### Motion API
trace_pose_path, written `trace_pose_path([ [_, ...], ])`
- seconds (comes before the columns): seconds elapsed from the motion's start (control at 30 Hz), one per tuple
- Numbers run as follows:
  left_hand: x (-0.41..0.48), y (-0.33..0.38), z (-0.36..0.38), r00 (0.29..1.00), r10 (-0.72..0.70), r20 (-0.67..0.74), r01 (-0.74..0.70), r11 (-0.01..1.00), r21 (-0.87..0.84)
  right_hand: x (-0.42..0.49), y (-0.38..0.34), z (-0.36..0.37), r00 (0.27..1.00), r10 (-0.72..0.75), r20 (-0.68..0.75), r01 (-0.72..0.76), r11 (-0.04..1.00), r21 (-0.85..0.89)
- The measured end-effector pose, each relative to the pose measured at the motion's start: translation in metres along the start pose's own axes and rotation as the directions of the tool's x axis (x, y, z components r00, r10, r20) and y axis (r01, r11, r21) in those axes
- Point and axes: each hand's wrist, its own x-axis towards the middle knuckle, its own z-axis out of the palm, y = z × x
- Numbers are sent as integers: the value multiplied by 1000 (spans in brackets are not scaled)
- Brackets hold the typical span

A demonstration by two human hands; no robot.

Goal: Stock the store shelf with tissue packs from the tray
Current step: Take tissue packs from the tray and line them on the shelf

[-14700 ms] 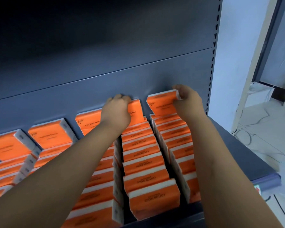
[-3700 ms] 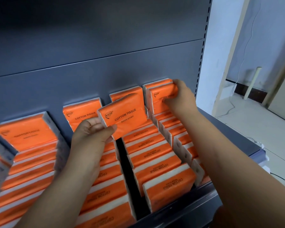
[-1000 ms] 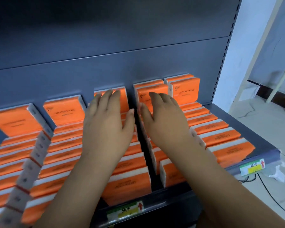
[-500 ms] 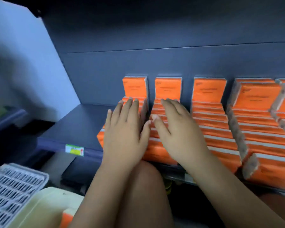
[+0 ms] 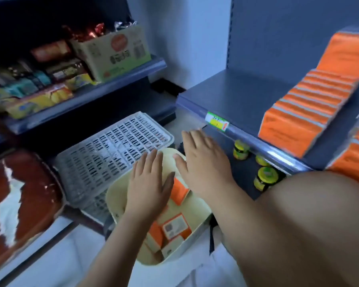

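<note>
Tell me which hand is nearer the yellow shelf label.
Right. The right hand hovers just below-left of the label; the left hand is farther down-left, over the tray.

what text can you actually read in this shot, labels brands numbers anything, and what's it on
Nothing is sharp enough to quote.
cardboard box: red logo and dark characters, blurred.
price tag on the shelf edge: handwritten marks, unreadable.
tissue packs on the shelf: dark print, blurred.
pack in the tray: white label, too small.
jars: labels unreadable.
</note>
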Motion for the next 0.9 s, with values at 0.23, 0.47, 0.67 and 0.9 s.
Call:
trace_pose_path([
  [0.23,-35,-43,43,950,-255,181,275,957,-96,-15,-15,86,830,93,550,-141,989,46],
  [0.47,-48,-65,93,839,-391,379,447,892,-69,-14,-19,147,553,262,791,-390,920,-32],
  [0.67,-50,-80,130,643,-495,585,536,836,118,-14,-13,204,392,279,877,-470,880,-70],
  [0.9,-48,-87,172,479,-558,678,420,823,381,-45,-20,249,168,351,921,-401,878,-262],
])
